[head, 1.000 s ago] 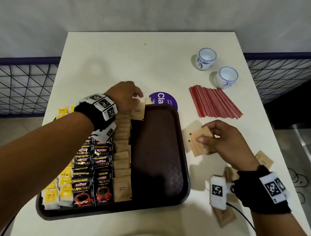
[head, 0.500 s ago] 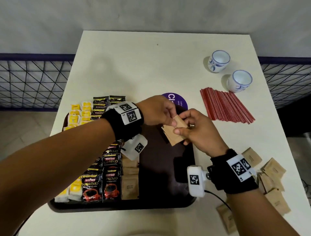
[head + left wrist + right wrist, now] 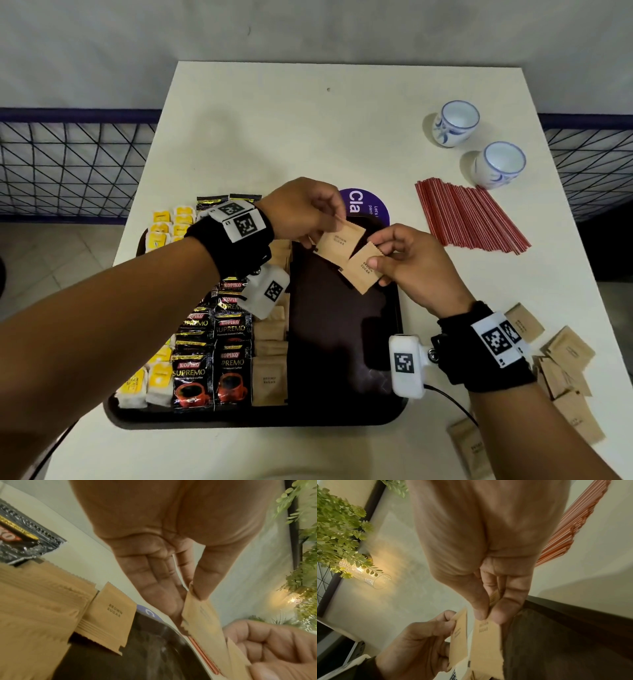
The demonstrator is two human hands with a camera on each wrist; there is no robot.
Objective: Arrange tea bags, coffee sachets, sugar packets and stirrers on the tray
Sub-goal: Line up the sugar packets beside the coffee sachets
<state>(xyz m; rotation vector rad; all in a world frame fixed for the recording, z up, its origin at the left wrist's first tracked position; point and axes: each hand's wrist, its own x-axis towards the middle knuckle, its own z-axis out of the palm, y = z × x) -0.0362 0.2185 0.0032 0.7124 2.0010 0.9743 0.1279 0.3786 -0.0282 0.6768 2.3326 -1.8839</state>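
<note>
While both your hands hovered over the brown tray (image 3: pixel 397 342), each pinched a brown sugar packet.

Your left hand (image 3: pixel 301 209) gripped one sugar packet (image 3: pixel 339 241) by its upper corner between thumb and fingers; your right hand (image 3: pixel 414 263) pinched a second packet (image 3: pixel 361 270) just beside it, their edges overlapping. On the tray's left side lay rows of tea bags (image 3: pixel 157 380), coffee sachets (image 3: pixel 209 373) and sugar packets (image 3: pixel 269 377). Red stirrers (image 3: pixel 469 216) and loose packets (image 3: pixel 568 356) lay on the table (image 3: pixel 308 130).

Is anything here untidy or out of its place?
Yes. Loose sugar packets lie scattered at odd angles on the table right of the tray, unlike the neat rows inside it. The red stirrers are also off the tray.
</note>
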